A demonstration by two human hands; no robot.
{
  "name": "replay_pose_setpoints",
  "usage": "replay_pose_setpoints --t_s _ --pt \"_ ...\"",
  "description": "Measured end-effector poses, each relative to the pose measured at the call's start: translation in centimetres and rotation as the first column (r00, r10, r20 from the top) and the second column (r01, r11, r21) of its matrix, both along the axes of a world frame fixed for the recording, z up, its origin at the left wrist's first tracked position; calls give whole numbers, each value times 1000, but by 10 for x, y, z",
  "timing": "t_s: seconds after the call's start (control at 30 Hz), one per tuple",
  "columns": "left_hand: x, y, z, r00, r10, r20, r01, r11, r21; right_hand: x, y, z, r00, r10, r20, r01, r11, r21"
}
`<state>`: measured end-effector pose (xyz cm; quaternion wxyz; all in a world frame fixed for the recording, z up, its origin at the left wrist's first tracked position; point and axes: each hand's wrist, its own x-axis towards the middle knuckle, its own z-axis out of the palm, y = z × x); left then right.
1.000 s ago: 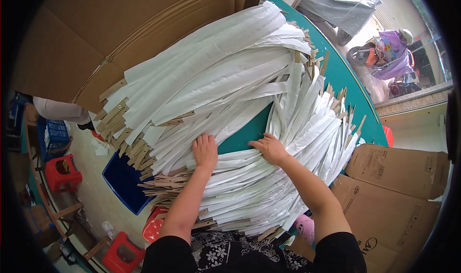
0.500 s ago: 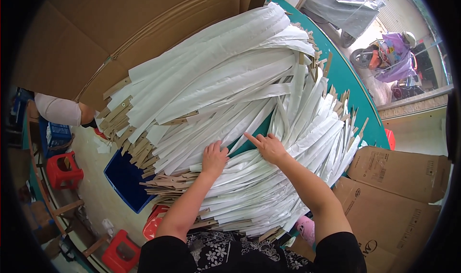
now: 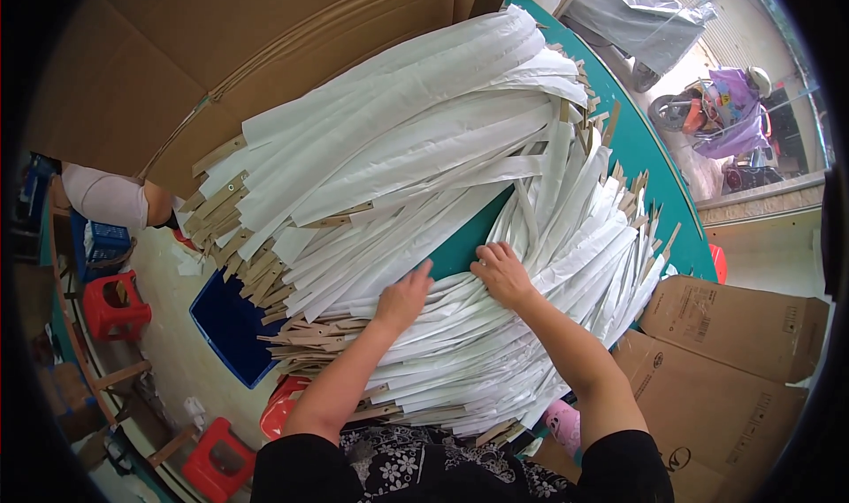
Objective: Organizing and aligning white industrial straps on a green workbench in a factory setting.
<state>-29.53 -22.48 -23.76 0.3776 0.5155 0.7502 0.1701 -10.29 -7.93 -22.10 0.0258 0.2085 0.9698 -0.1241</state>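
Note:
A large heap of long white strips (image 3: 416, 176) with brown cardboard-like ends (image 3: 252, 268) covers the green table (image 3: 462, 238). Part of the tabletop shows in a gap between the upper and lower strips. My left hand (image 3: 404, 299) is at the left end of this gap, slightly blurred, its fingers reaching forward over the strips and holding nothing that I can see. On the other side, my right hand (image 3: 502, 276) rests on the lower strips, fingers bent over their edge at the gap. Their tips are partly hidden.
Tall cardboard (image 3: 150, 52) stands at the far left. A dark blue bin (image 3: 221, 330) and red stools (image 3: 115, 307) are on the floor to the left. A flattened carton (image 3: 707, 388) lies to the right. Another person's limb (image 3: 106, 198) shows at the left edge.
The strip that crossed the gap is no longer there, and more green tabletop shows. My right index finger, stretched out before, is now bent. My left hand has shifted slightly right.

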Motion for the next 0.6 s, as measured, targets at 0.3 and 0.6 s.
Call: replay_pose_setpoints --t_s 0.3,0.6 --pt "6 8 -31 919 91 -383 8 968 250 5 6 -22 994 102 40 -101 994 -33" --pt "0 65 -28 948 189 -258 -168 981 99 5 1 -19 999 32 -17 -32 999 -14"
